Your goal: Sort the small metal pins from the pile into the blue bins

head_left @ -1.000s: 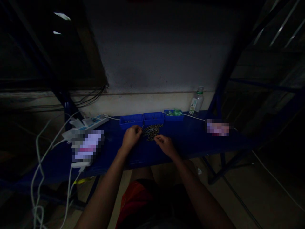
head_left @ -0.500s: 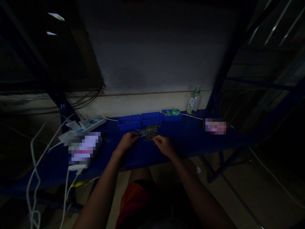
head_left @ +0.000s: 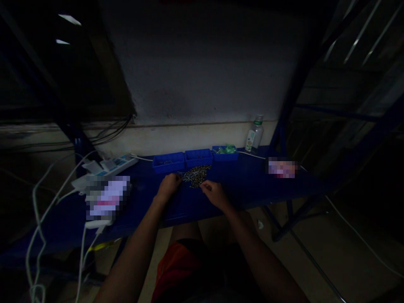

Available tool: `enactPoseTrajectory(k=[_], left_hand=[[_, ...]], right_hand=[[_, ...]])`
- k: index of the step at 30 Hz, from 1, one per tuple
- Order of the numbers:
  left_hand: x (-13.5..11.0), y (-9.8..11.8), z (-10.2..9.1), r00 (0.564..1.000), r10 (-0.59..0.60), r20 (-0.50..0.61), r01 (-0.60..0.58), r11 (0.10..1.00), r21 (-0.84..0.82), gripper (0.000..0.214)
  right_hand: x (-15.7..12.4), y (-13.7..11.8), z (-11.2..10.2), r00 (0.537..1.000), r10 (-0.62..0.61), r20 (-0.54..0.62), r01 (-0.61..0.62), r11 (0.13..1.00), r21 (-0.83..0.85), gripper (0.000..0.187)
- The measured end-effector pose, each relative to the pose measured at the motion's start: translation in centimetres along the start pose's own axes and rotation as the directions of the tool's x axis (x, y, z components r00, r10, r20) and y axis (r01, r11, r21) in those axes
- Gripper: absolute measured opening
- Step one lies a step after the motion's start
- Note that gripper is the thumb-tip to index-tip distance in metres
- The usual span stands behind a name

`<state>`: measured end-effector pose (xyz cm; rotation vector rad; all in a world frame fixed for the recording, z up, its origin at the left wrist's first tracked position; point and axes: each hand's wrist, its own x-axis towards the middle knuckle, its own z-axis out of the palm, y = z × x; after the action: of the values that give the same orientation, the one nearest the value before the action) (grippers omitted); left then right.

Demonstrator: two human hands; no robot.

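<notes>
My left hand and right hand rest on the blue bench, each grip curled nearly closed; I cannot tell whether either pinches a piece. Just beyond and between them lies the heap of small metal parts, with the left hand nearer, at its left edge. Blue trays stand behind.

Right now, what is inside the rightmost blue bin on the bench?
The rightmost blue bin holds bright green pieces, heaped to its rim. What lies below them is covered, and their kind is too dim to tell.
</notes>
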<state>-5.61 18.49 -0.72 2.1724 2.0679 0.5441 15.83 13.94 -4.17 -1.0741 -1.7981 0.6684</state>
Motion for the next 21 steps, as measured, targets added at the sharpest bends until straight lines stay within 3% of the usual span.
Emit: enactPoseTrajectory(k=[2, 5, 7, 10, 12, 21], left_hand=[[-0.5, 0.2, -0.2, 1.000, -0.016, -0.019, 0.016, 1.000, 0.008, 0.019], [-2.4, 1.2, -0.4, 0.987, -0.030, -0.160, 0.029, 1.000, -0.006, 0.024], [-4.1, 2.3, -0.2, 0.966, 0.030, -0.256, -0.046, 0.997, -0.059, 0.026], [-6.3, 4.0, 0.5, 0.970, 0.207, -0.127, -0.233, 0.939, -0.252, 0.022], [-7.0, 4.6, 0.9, 0.958, 0.278, -0.073, -0.285, 0.891, -0.354, 0.020], [-7.1, 4.2, 1.1, 0.958, 0.283, -0.043, -0.270, 0.845, -0.462, 0.022]], right_hand=[[-0.1, 0.0, 0.0, 1.000, -0.004, 0.001, 0.004, 1.000, -0.003, 0.024], [-0.1, -0.1, -0.1, 1.000, 0.002, 0.002, -0.002, 1.000, -0.006, 0.023], [0.0, -0.1, -0.1, 1.000, -0.001, 0.014, 0.001, 1.000, 0.001, 0.022], [0.1, -0.1, 0.0, 1.000, 0.003, 0.022, -0.004, 1.000, 0.028, 0.020], [0.2, -0.1, 0.0, 1.000, 0.006, 0.017, -0.007, 0.999, 0.040, 0.020], [-0.1, -0.4, -0.1, 0.994, -0.061, 0.096, 0.056, 0.997, 0.052, 0.016]])
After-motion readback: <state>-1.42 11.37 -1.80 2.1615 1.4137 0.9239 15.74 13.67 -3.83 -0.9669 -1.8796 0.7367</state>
